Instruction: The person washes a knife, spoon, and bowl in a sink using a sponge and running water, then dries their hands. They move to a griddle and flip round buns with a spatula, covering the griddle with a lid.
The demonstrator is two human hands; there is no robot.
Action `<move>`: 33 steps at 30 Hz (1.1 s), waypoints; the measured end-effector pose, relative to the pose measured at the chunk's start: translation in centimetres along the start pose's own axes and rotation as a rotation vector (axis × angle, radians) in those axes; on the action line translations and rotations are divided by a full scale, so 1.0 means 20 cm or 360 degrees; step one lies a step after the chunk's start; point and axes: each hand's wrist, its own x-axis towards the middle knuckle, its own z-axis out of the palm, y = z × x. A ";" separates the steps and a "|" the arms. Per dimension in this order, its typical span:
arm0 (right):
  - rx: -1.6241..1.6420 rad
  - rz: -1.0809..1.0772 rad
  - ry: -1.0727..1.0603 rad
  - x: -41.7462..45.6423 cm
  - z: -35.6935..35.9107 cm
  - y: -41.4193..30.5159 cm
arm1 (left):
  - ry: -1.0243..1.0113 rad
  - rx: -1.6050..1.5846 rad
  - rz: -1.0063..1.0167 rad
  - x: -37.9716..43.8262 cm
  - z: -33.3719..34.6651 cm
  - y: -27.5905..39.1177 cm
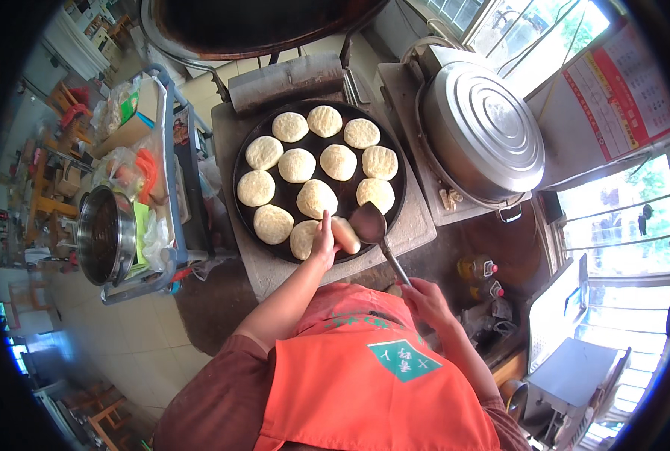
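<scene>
A round black griddle pan (329, 194) lies before me, holding several pale round dough cakes (338, 162). At its near edge my left hand (325, 243) grips one dough cake (345, 235), which is tipped up on its side. Beside that cake, over the pan's near right part, is the dark rounded head of a long-handled metal ladle (367, 223). My right hand (427, 303) is closed around the ladle's handle, just in front of my red apron. Another cake (303, 239) is partly hidden behind my left hand.
A large lid (256, 25) is raised behind the griddle. To the right stands a lidded aluminium pot (481, 129); oil bottles (476, 267) are below it. A cart (172, 169) on the left carries bags and a steel pot (106, 234).
</scene>
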 end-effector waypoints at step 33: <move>-0.0591 -0.0497 -0.0136 0.86 -0.14 -0.66 | 0.0195 -0.0052 0.0745 0.64 0.36 0.51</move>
